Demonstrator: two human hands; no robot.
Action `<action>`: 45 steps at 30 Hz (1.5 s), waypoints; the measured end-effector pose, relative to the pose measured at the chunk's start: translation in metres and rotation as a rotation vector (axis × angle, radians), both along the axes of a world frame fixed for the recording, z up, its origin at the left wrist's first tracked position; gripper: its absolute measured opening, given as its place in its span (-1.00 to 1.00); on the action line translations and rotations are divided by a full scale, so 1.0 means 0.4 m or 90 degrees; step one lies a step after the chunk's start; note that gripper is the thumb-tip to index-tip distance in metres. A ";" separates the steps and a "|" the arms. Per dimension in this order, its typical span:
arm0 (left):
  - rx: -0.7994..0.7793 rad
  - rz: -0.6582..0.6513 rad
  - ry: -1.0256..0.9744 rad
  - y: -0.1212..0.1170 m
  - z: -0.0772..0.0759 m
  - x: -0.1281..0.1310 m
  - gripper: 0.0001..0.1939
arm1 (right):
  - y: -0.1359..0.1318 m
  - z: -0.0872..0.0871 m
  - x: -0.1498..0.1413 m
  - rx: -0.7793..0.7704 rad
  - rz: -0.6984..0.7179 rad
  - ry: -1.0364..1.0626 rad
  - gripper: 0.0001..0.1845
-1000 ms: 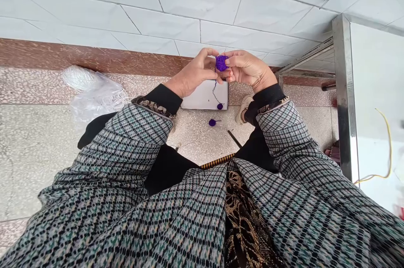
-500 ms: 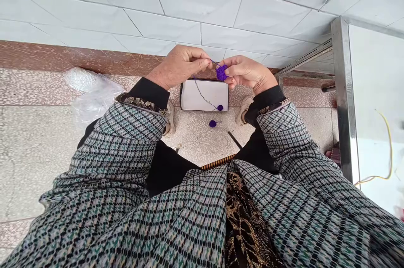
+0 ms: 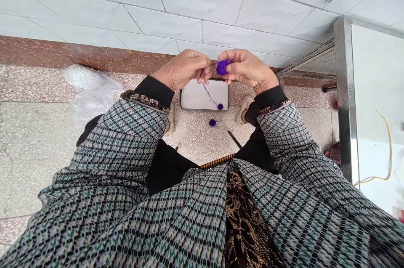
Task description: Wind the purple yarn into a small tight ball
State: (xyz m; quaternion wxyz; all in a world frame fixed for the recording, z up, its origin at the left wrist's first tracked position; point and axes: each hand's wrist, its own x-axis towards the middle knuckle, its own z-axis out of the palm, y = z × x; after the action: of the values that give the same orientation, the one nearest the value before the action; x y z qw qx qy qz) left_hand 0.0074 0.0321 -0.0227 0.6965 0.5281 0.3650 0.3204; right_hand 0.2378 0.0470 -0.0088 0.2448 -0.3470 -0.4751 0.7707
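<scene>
My hands are raised in front of me above a white card (image 3: 204, 95). My right hand (image 3: 248, 70) pinches a small purple yarn ball (image 3: 222, 67) between thumb and fingers. My left hand (image 3: 183, 69) pinches a thin dark shaft (image 3: 211, 66), perhaps a hook or needle, whose tip meets the ball. A purple strand (image 3: 208, 94) runs down onto the card to a small purple yarn bobble (image 3: 220, 106). Another purple bobble (image 3: 212, 122) lies on the speckled floor just below the card.
A clear plastic bag (image 3: 94, 93) with white cord lies on the floor at left. A steel frame post (image 3: 345, 91) stands at right, with a yellow cable (image 3: 389, 146) beyond it. A dark rod (image 3: 235, 139) and a striped strip (image 3: 217, 161) lie near my knees.
My hands have risen and drawn closer together, and the yarn ball has moved up and slightly to the left. Less of the strand shows across the card. The bobbles stay in place.
</scene>
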 end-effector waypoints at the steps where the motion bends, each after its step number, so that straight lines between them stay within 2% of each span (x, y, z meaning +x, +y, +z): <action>1: 0.000 -0.010 -0.003 -0.001 0.000 0.002 -0.59 | -0.001 0.008 -0.005 0.015 -0.044 0.011 -0.56; 5: 0.023 -0.031 0.032 -0.011 0.006 0.025 -0.59 | -0.001 0.046 -0.050 0.150 -0.214 -0.035 -0.68; 8: 0.050 -0.065 0.066 -0.022 0.021 0.042 -0.58 | 0.009 0.052 -0.078 0.254 -0.256 -0.179 -0.73; 10: 0.066 -0.089 0.069 -0.025 0.032 0.042 -0.60 | 0.013 0.043 -0.079 0.287 -0.223 -0.287 -0.75; 13: 0.075 -0.061 0.092 -0.016 0.035 0.024 -0.59 | 0.007 0.033 -0.056 0.246 -0.053 -0.369 -0.69; 15: 0.071 -0.017 0.115 -0.004 0.028 0.008 -0.56 | -0.004 0.037 -0.038 0.179 0.064 -0.323 -0.70; 17: 0.065 0.005 0.122 0.006 0.019 -0.004 -0.54 | -0.013 0.048 -0.026 0.106 0.089 -0.218 -0.72; 19: 0.068 -0.007 0.109 0.008 0.013 -0.007 -0.53 | -0.015 0.059 -0.023 0.062 -0.006 -0.110 -0.74; 21: 0.080 -0.030 0.088 0.004 0.015 -0.001 -0.53 | -0.008 0.064 -0.029 0.093 -0.140 -0.069 -0.73; 23: 0.106 -0.051 0.082 -0.003 0.022 0.007 -0.54 | 0.004 0.062 -0.040 0.172 -0.235 -0.116 -0.68; 26: 0.136 -0.092 0.115 -0.013 0.035 0.016 -0.59 | 0.020 0.047 -0.058 0.234 -0.281 -0.221 -0.73; 28: 0.143 -0.122 0.139 -0.014 0.042 0.014 -0.62 | 0.023 0.036 -0.065 0.225 -0.262 -0.268 -0.79; 29: 0.145 -0.129 0.146 -0.013 0.043 0.012 -0.63 | 0.021 0.032 -0.065 0.217 -0.230 -0.291 -0.76; 32: 0.151 -0.091 0.169 -0.003 0.040 -0.002 -0.62 | 0.009 0.029 -0.056 0.202 -0.036 -0.335 -0.65; 34: 0.136 -0.044 0.186 0.006 0.034 -0.012 -0.61 | 0.000 0.033 -0.046 0.157 0.073 -0.278 -0.63; 35: 0.124 -0.024 0.194 0.011 0.031 -0.016 -0.60 | -0.003 0.037 -0.042 0.127 0.097 -0.236 -0.63; 37: 0.104 0.009 0.199 0.016 0.027 -0.019 -0.58 | -0.007 0.045 -0.038 0.078 0.045 -0.138 -0.64; 41: 0.099 0.003 0.156 0.004 0.031 -0.002 -0.57 | 0.000 0.055 -0.046 0.097 -0.218 -0.010 -0.68; 43: 0.114 -0.048 0.144 -0.008 0.040 0.011 -0.57 | 0.009 0.052 -0.056 0.121 -0.301 -0.011 -0.73; 45: 0.138 -0.099 0.149 -0.018 0.051 0.020 -0.58 | 0.017 0.042 -0.064 0.147 -0.316 -0.081 -0.72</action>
State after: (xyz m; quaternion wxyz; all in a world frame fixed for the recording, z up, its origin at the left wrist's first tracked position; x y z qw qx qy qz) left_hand 0.0153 0.0250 -0.0022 0.6112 0.6605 0.3645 0.2393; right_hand 0.2120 0.0537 0.0081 0.4337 -0.4701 -0.4749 0.6045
